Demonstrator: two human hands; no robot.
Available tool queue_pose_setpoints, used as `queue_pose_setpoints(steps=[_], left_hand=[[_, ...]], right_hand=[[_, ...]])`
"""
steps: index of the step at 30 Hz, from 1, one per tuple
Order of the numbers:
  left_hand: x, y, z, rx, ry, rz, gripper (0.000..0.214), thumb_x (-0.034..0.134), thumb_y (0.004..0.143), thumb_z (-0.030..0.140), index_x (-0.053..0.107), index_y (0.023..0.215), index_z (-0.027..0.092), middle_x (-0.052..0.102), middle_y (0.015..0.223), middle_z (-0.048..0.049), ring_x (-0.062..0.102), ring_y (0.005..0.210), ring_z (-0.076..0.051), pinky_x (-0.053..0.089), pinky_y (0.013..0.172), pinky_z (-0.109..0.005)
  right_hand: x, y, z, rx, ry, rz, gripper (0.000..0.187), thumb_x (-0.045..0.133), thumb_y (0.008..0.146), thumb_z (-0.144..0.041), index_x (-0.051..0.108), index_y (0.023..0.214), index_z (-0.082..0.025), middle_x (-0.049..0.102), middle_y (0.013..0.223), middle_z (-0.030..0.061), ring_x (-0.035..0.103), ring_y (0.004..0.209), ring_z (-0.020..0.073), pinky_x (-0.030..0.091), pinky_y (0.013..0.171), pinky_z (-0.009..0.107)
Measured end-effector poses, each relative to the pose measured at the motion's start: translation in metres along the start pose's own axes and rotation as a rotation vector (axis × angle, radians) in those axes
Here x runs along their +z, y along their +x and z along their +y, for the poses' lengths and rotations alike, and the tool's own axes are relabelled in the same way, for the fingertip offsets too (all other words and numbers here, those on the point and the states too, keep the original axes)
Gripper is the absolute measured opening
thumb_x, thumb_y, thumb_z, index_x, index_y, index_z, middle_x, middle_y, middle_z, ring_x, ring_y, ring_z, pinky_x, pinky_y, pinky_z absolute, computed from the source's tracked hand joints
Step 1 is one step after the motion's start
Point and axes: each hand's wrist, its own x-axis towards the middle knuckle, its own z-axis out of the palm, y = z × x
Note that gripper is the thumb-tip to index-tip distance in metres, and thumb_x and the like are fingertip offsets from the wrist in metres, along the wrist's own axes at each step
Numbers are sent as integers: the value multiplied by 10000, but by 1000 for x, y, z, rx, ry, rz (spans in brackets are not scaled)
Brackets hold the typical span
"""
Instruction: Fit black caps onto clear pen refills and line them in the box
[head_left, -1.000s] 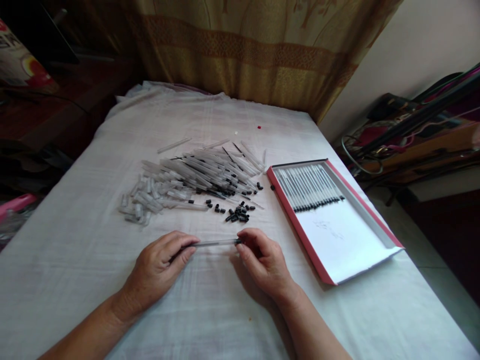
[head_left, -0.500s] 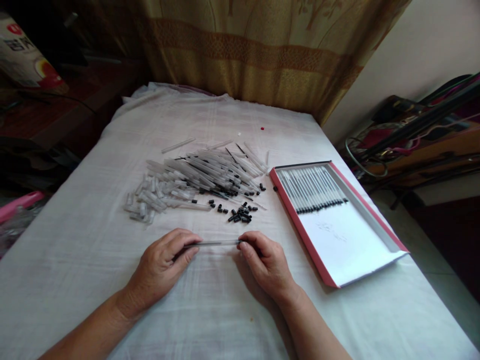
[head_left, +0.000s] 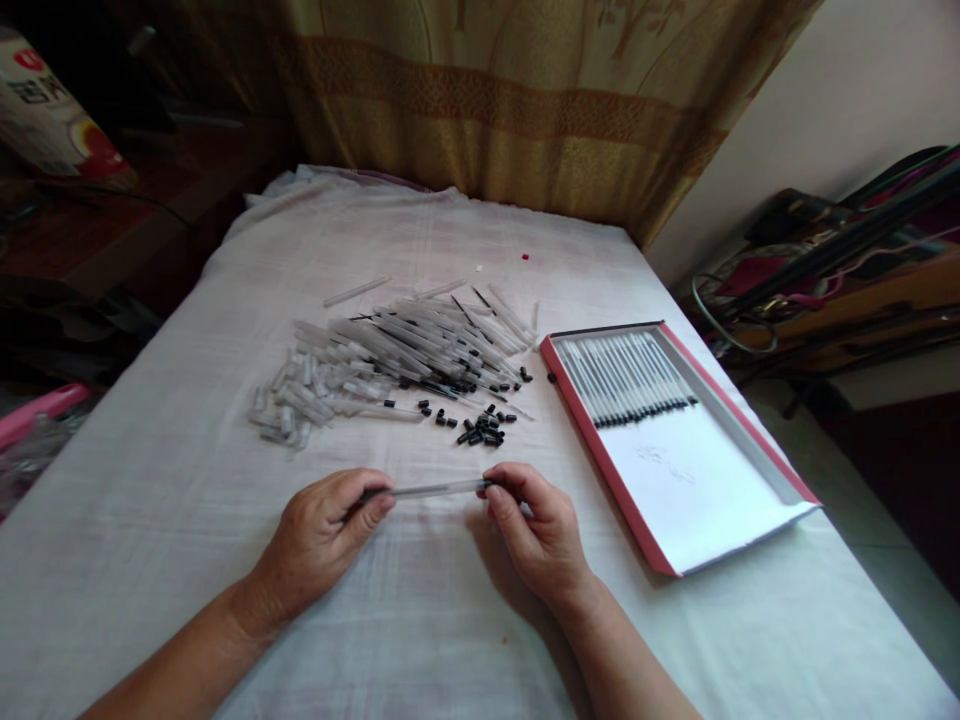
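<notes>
A clear pen barrel [head_left: 439,489] with a dark refill inside stretches nearly level between my two hands, above the cloth. My left hand [head_left: 326,525] pinches its left end between thumb and fingers. At its other end, my right hand [head_left: 536,520] grips near a small black piece, mostly covered by the fingertips. Just beyond lie loose black end plugs [head_left: 481,432], a heap of clear barrels and refills [head_left: 420,345], and a pile of clear pen caps [head_left: 300,390].
To the right lies a shallow red-edged box [head_left: 607,465] holding a row of pens [head_left: 626,375] with black ends. A white cloth [head_left: 172,440] covers the table. Behind it hangs a brown curtain [head_left: 510,100]. A pink-handled item [head_left: 41,412] is at the left edge.
The barrel has tilted slightly, its right end a little higher. My right hand has shifted slightly right, and my left fingers sit a little lower.
</notes>
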Motion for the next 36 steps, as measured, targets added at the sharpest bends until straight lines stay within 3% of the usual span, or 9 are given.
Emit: queue_pose_setpoints(steps=[6, 9, 12, 17, 20, 24, 29, 36], left_hand=[[1, -3, -3, 7, -22, -29, 276, 564, 917, 413, 645, 1091, 214, 739, 958, -47, 710, 725, -149, 564, 648, -211], [-1, -2, -2, 74, -6, -47, 255, 490, 958, 386, 676, 976, 211, 735, 816, -29, 701, 704, -149, 553, 660, -211], [-1, 0, 0, 57, 13, -13, 230, 508, 950, 345, 660, 856, 201, 698, 695, -1, 669, 617, -129, 526, 604, -192], [1, 0, 0, -7, 9, 34, 182, 573, 915, 358, 648, 972, 202, 722, 812, -6, 680, 631, -122, 531, 587, -181], [1, 0, -1, 33, 28, -1, 231, 548, 931, 375, 663, 1044, 210, 748, 906, -30, 713, 731, -146, 552, 655, -201], [1, 2, 0, 103, 56, -25, 208, 509, 954, 319, 686, 928, 215, 729, 793, -13, 696, 723, -141, 534, 675, -205], [1, 3, 1, 19, 31, 9, 163, 563, 915, 339, 663, 914, 211, 702, 797, -14, 674, 705, -143, 531, 647, -213], [2, 0, -1, 66, 32, -1, 204, 553, 925, 297, 687, 1059, 221, 707, 929, -53, 686, 845, -169, 545, 741, -237]], right_hand=[[-1, -3, -1, 20, 27, 34, 109, 554, 893, -173, 629, 963, -209, 707, 767, 22, 648, 590, 131, 529, 565, 238], [-2, -4, -1, 8, 26, 50, 111, 555, 894, -173, 623, 974, -210, 707, 767, 24, 643, 582, 130, 530, 558, 239], [-1, -3, -2, 5, 12, 43, 108, 567, 885, -167, 627, 965, -210, 711, 773, 24, 648, 593, 129, 530, 560, 233], [1, -2, -2, 24, 12, 30, 96, 566, 884, -189, 633, 949, -209, 712, 768, 28, 655, 602, 137, 536, 563, 240], [1, -2, -1, 41, 35, 32, 97, 556, 892, -201, 630, 955, -207, 709, 766, 26, 647, 590, 133, 534, 558, 238], [2, -4, 2, 85, 58, 23, 99, 551, 903, -212, 630, 962, -206, 702, 767, 26, 648, 605, 136, 540, 577, 244], [4, -6, 5, 127, 102, 15, 103, 560, 902, -224, 633, 973, -206, 702, 780, 31, 647, 612, 138, 544, 592, 254], [7, -3, 8, 170, 116, -16, 100, 552, 900, -247, 633, 933, -198, 686, 760, 28, 634, 619, 138, 525, 580, 243]])
